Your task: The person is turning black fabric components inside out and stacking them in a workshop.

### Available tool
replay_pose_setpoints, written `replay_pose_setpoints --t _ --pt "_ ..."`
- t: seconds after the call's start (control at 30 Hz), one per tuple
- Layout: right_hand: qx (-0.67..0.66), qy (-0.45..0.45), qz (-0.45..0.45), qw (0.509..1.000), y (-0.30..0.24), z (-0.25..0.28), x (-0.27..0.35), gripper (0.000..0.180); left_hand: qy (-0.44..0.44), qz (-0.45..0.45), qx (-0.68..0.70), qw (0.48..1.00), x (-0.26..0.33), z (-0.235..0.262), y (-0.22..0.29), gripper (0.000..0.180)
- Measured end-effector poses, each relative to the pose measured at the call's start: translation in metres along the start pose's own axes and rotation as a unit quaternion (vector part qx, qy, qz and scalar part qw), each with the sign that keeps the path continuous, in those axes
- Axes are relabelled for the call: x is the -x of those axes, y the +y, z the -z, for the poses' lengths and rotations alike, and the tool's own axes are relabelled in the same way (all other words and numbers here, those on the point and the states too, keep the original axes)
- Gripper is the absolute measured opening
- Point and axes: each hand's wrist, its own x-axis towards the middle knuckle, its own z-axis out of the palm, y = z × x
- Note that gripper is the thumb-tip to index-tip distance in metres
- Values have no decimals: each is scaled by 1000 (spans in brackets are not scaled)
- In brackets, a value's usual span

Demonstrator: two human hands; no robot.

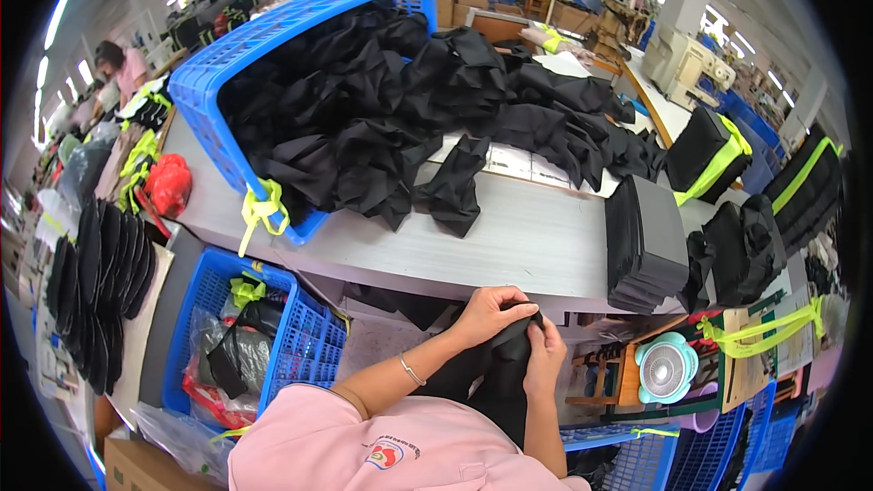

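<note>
Close to the table's front edge, my left hand (pixel 491 315) pinches the upper edge of a black fabric piece (pixel 509 353). My right hand (pixel 545 352) grips the same piece just to the right, fingers closed on it. The fabric hangs down from my hands in front of my body, and its lower part blends with dark cloth on my lap. On the grey table (pixel 400 250) beyond lies a heap of crumpled black fabric pieces (pixel 364 109). They spill out of a blue plastic basket (pixel 202 91) tipped on its side.
A tall stack of black panels (pixel 647 241) stands at the table's right, beside bundles tied with yellow-green strips (pixel 718 164). Lower left, a blue crate (pixel 305 345) holds plastic bags. A turquoise fan (pixel 667 368) sits at the right. Another person (pixel 127 68) works far left.
</note>
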Motion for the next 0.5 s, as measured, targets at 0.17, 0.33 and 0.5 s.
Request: replay_pose_setpoints --t 0.17,0.33,0.5 --pt "2 86 9 996 3 14 -1 12 -64 -96 -257 960 31 5 -7 74" --pt "-150 60 33 986 -10 7 8 9 73 -61 -85 992 44 -12 -42 52" --pt "-115 -2 -27 993 -7 10 14 5 26 241 392 888 50 -13 -54 26"
